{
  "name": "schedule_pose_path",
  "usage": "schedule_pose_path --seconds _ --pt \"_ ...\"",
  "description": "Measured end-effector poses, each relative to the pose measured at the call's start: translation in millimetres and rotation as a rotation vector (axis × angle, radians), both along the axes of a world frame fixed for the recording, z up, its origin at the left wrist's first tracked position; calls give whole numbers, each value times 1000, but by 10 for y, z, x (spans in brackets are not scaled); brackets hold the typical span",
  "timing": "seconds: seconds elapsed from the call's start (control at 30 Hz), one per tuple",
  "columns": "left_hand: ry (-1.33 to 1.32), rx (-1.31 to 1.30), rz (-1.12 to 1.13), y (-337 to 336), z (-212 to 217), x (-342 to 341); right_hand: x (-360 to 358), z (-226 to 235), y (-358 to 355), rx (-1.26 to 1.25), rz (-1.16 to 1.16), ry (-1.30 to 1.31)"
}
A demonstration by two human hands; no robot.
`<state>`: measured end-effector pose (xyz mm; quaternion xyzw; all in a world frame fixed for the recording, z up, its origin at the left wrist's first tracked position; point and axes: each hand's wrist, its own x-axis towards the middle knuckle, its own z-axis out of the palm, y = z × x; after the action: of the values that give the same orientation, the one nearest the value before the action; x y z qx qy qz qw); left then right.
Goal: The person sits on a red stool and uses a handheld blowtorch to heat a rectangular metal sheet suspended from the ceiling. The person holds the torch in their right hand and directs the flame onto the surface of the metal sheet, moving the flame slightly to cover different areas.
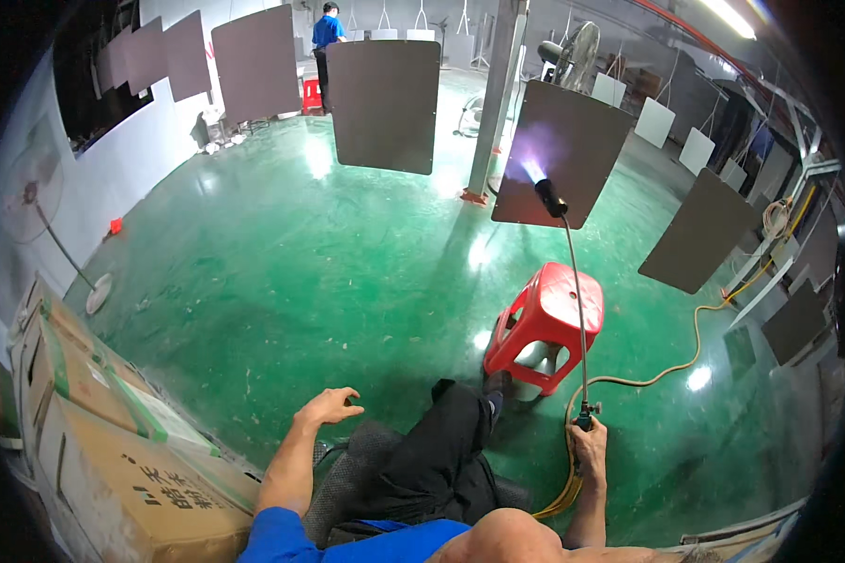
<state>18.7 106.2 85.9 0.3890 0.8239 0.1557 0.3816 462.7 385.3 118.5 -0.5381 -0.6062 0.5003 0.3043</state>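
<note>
My right hand [589,448] is closed round the handle of a long gas torch [577,310]. The torch's black nozzle [550,197] points up and away, and a bluish-white flame [533,167] comes out of it. Behind the flame hangs a dark grey-brown panel [573,136] with rounded corners, and the flame overlaps its left part in the picture. A yellow hose [568,493] hangs below my right hand. My left hand [330,407] holds nothing; its fingers are apart, above the edge of a dark seat [357,469].
A red plastic stool [573,291] stands ahead of my feet. More panels hang left [385,103] and right [699,230]. A steel post [498,103] rises beside the flame-lit panel. Cardboard boxes [150,479] stack at left. A person [328,42] stands far back. The hose [695,347] crosses the green floor.
</note>
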Motion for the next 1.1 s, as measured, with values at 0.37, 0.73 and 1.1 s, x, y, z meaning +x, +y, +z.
schedule_pose_path --seconds 0.37,0.73,1.1 --pt "27 30 -11 9 -116 -63 221 -348 32 -67 -8 -67" --pt "35 -4 -5 35 -140 -68 331 -420 145 -45 -147 -104" --pt "21 40 -5 -2 -135 -69 242 -56 480 115 -182 60"
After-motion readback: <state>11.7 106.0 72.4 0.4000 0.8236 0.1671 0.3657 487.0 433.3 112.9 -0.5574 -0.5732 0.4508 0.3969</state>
